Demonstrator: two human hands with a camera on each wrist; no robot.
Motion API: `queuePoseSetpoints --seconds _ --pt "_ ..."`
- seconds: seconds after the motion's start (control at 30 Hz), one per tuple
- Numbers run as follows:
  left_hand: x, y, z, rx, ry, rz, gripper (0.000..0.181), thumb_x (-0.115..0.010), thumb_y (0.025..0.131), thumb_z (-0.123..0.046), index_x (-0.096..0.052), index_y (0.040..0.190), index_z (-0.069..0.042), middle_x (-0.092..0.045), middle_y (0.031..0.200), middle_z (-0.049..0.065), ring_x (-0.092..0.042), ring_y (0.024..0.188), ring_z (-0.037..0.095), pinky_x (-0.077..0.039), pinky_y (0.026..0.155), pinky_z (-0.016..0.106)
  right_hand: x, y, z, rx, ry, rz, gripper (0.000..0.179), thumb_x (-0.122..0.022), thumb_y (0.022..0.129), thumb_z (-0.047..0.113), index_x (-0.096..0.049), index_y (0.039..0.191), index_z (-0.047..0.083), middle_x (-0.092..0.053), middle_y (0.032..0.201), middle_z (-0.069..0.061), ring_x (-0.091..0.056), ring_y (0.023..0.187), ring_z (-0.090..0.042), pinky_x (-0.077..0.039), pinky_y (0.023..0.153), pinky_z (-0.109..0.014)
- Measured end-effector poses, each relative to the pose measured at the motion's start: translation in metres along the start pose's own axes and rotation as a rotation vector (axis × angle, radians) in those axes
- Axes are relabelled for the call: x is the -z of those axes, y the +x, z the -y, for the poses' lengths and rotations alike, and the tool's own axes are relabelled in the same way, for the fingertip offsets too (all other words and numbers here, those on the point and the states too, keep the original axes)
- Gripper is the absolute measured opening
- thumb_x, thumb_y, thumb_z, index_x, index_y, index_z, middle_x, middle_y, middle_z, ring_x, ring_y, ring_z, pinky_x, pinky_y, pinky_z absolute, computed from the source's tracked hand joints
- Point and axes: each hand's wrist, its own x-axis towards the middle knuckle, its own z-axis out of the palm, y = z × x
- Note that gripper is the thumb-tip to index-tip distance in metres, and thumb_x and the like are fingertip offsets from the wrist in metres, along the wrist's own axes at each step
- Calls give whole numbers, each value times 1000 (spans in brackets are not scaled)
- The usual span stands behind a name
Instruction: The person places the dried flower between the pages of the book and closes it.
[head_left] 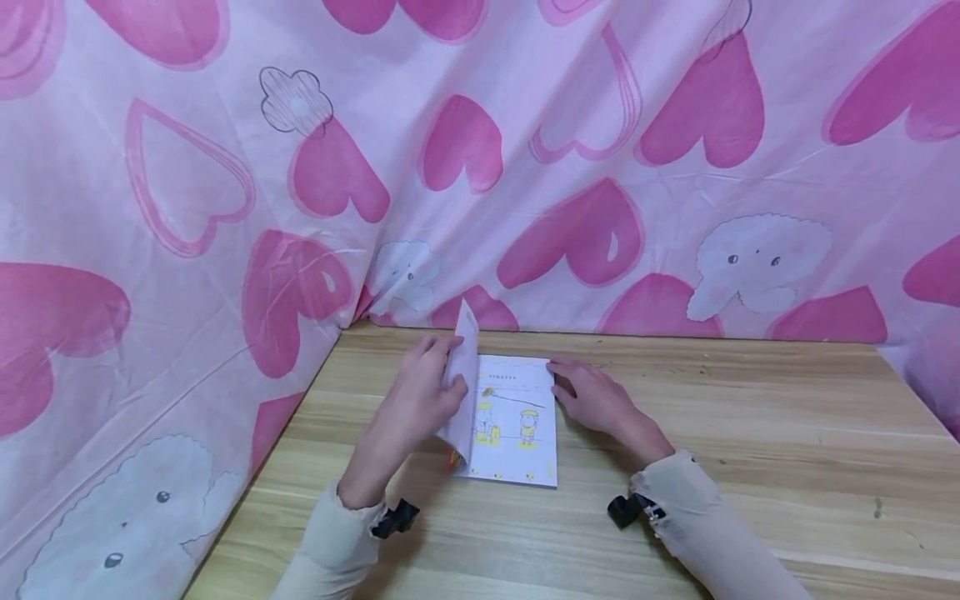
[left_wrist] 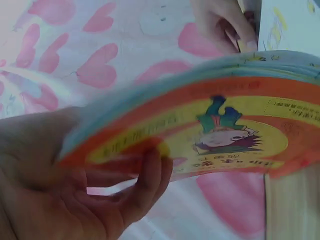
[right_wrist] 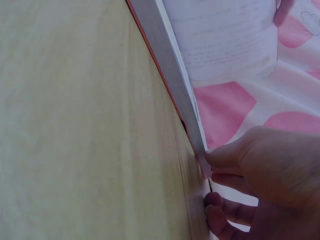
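An open book point(head_left: 516, 454) lies on the table, its right-hand page printed with small yellow and white figures. My left hand point(head_left: 416, 396) grips the raised left part of the book point(head_left: 467, 367), thumb on the page side. In the left wrist view this part shows an orange and yellow cover point(left_wrist: 287, 107) with a cartoon child, and a curved stack of pages behind it. My right hand point(head_left: 600, 404) is at the book's far right corner. In the right wrist view, its thumb and fingers pinch that corner beside the thick page block point(right_wrist: 175, 70).
The book rests on a light wood-grain table point(head_left: 787, 433). A pink cloth point(head_left: 450, 217) with hearts and white cartoon animals hangs along the back and left edges of the table. Black straps point(head_left: 395, 518) sit on both wrists.
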Motion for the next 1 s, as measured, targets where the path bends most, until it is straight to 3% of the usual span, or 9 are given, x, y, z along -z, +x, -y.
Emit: queuePoseSetpoints --seconds 0.13,0.27,0.37,0.47,0.63,1.0 --pt "-8 2 1 -8 -130 80 51 -72 98 -8 -61 148 -10 -69 121 9 -69 95 20 -64 75 30 -1 0 -1 -5 0 4 53 -66 108 21 -54 159 10 -50 167 -13 -44 158 -39 -41 122 -66" --pt "-23 4 3 -21 -226 145 49 -75 98 -11 -61 145 -17 -68 99 2 -66 84 18 -58 66 26 -1 0 -1 -5 5 10 53 -66 109 21 -54 159 10 -50 168 -13 -44 158 -39 -41 122 -67" --pt "-39 3 2 -39 -263 175 46 -73 99 -13 -60 143 -20 -67 93 -1 -64 79 16 -56 61 26 0 0 -2 1 9 14 52 -65 109 21 -55 159 10 -50 168 -13 -44 157 -40 -41 121 -68" --pt "-56 3 -1 -73 -275 192 44 -70 99 -15 -60 142 -21 -68 89 -3 -64 74 14 -56 58 26 1 0 -2 9 11 14 51 -65 109 22 -55 158 10 -51 167 -14 -46 156 -41 -42 120 -69" --pt "-79 1 -3 -99 -261 212 45 -72 100 -19 -60 143 -23 -68 86 -6 -64 74 9 -57 65 24 1 0 -2 14 6 10 50 -65 109 22 -57 157 10 -52 166 -14 -48 155 -41 -44 118 -69" --pt "-105 -4 -8 -85 -217 260 52 -74 100 -23 -55 148 -29 -60 82 -4 -56 68 8 -46 57 22 0 2 -4 10 19 8 51 -67 108 23 -57 157 11 -52 166 -13 -47 155 -41 -45 117 -68"
